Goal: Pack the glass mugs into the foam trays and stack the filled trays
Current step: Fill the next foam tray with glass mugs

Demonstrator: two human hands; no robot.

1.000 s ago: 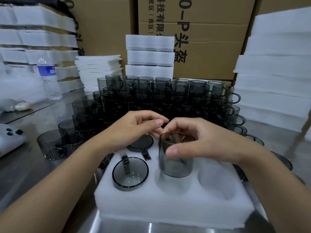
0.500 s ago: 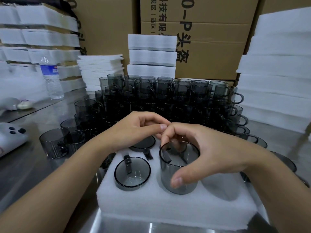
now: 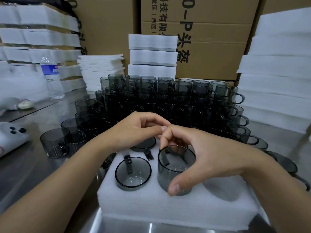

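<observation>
One smoky mug (image 3: pixel 175 172) pinched by right hand (image 3: pixel 207 153), foam tray (image 3: pixel 176 207)

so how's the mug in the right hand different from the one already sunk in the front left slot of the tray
The held mug stands well above the foam tray; the seated mug sits with only its rim showing. The right hand pinches the held mug; no hand touches the seated mug. Both are smoky grey glass, upright, open side up.

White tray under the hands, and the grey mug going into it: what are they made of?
White tray: looks like soft expanded foam, matte, with a fuzzy, ragged cut edge and moulded round pockets. Grey mug held by the right hand: seems smoke-tinted glass, glossy; you see its handle through the wall, with sharp highlights on the rim.
</observation>
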